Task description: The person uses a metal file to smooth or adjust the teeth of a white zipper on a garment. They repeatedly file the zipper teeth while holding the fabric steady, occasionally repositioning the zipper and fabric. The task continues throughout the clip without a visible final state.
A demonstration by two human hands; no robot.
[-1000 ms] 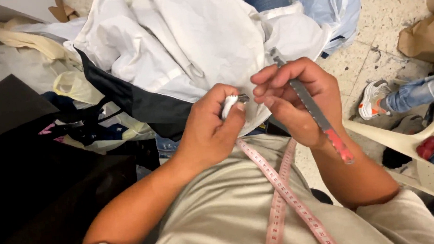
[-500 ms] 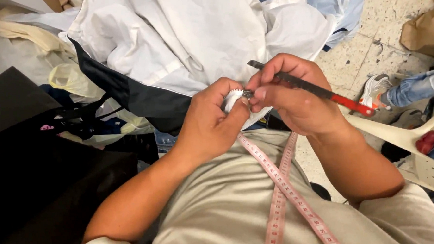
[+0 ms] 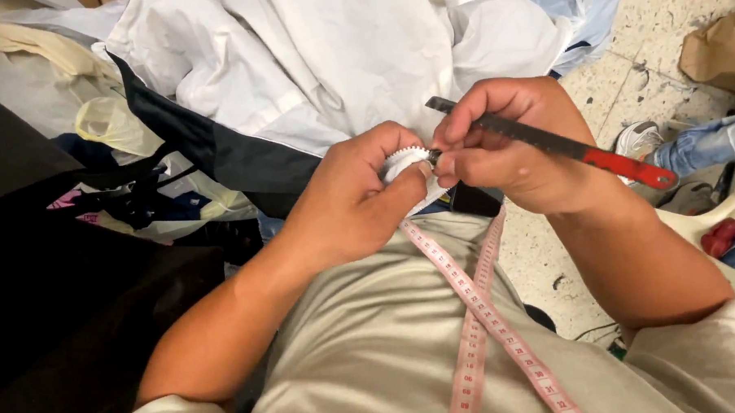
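The left hand (image 3: 359, 203) is curled nearly closed, its thumb and forefinger pinching a small white toothed piece (image 3: 404, 159), seemingly the end of a zipper strip, just above the thumb tip. The right hand (image 3: 504, 149) sits directly beside it, knuckles almost touching; its fingertips are pressed together around a tiny dark part (image 3: 433, 156) at the edge of that white piece. The same hand also grips a long grey blade with a red end (image 3: 561, 145), which lies across the back of its fingers and slants away to the right, the red end jutting out past the wrist.

Just beyond both hands lies a heap of white fabric (image 3: 321, 53), with a black fabric band (image 3: 219, 151) running below it to the left of the left hand. Below the hands, a pink measuring tape (image 3: 477, 308) hangs in two strands down the person's beige shirt (image 3: 372, 345). A pale plastic bag (image 3: 116, 126) lies far left of the left hand; what it holds cannot be told.
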